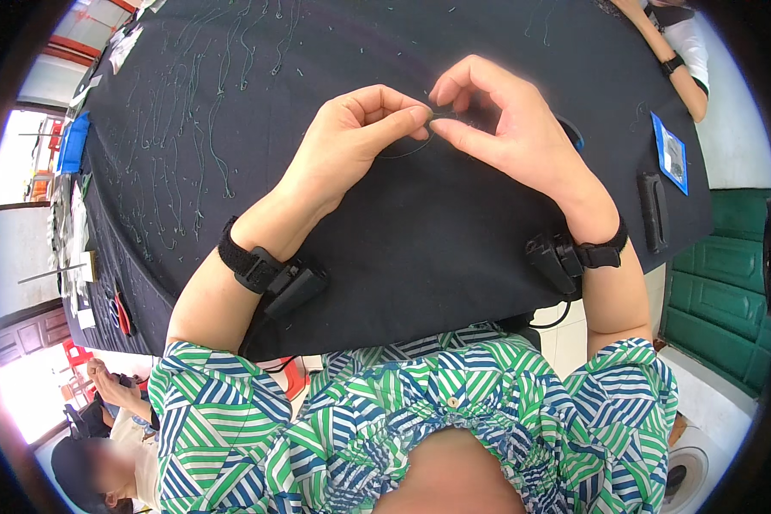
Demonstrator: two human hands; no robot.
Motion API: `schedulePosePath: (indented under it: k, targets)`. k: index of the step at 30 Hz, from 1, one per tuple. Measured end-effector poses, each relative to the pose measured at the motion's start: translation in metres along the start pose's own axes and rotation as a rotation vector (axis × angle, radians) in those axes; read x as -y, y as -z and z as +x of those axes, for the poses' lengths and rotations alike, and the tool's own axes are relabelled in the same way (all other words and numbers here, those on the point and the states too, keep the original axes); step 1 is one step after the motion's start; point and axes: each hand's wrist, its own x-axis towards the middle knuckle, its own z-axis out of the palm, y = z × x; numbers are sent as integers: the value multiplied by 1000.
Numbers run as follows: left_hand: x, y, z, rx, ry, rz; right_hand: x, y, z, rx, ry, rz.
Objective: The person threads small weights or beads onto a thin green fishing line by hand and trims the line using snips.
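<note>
My left hand point(360, 125) pinches a thin dark thread point(406, 155) between thumb and fingertips, above a black cloth point(398, 238). The thread curves below the fingertips in a fine loop. Close beside it is my right hand point(517, 125), with thumb and forefinger apart around the thread's short end. Nothing shows firmly gripped there, and its other fingers are partly hidden. To the left lie several green cords point(213, 151) in loose rows, with small pieces at their ends, perhaps fish hooks.
A blue-edged packet point(669, 154) and a black elongated object point(653, 212) lie on the right. Red-handled pliers point(123, 315) and a blue packet point(74, 144) are at left. Another person's arm point(658, 48) rests at upper right; a second person point(119, 392) is at lower left.
</note>
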Motion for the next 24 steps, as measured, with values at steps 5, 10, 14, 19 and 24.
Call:
schedulePosePath:
  k: [5,10,14,19,24]
  targets:
    - [1,0,-1,-20,-22,5,6,-4,1,76,-230,181]
    - [1,-1,-2,-22,0,-30,4,-9,0,64,-219,249]
    - [2,-1,-1,-46,4,-40,6,-8,0,57,-239,246]
    - [-1,-1,-2,-79,18,-33,11,-3,0,4,-194,200]
    - [0,-1,-2,-82,7,-46,13,-1,2,-2,-177,167]
